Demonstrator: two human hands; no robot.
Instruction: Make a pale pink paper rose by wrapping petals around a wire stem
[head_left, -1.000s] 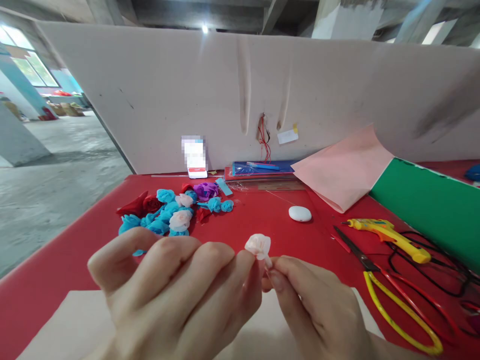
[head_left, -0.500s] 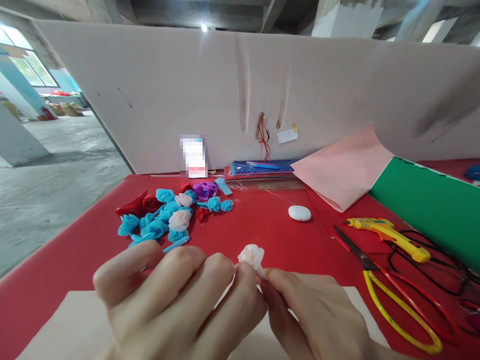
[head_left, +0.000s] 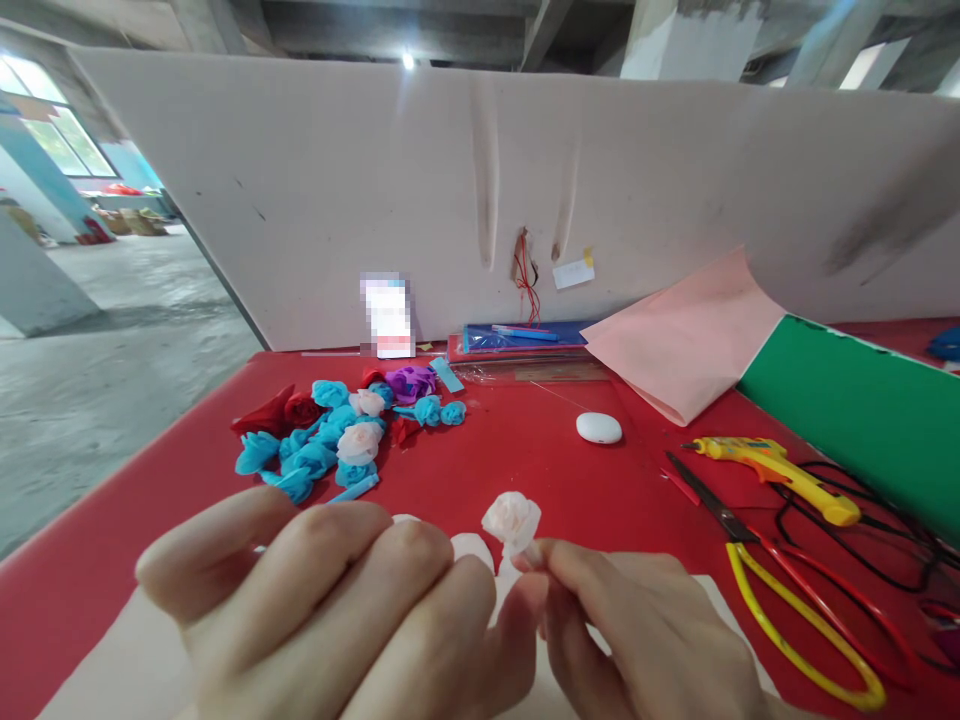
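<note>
A small pale pink paper rose (head_left: 511, 520) stands upright between my hands, low in the middle of the view. My right hand (head_left: 652, 630) pinches its base between thumb and forefinger. From the flower a pale paper strip (head_left: 472, 548) with a scalloped edge runs behind the fingers of my left hand (head_left: 352, 610). That hand is closed on the strip, its thumb close to the rose's base; the fingers hide most of the strip. Beneath both hands lies a cream paper sheet (head_left: 97, 660).
Paper flowers (head_left: 311, 458) in blue, pink, red and purple are heaped on the red table (head_left: 480, 450) at left. To the right lie scissors (head_left: 739, 530), a yellow glue gun (head_left: 780, 470) with black cable, and a white case (head_left: 598, 428). A phone (head_left: 390, 315) leans against the back panel.
The rose has come a little further into view above my fingers. My left hand has shifted left, and the scalloped strip now shows behind it.
</note>
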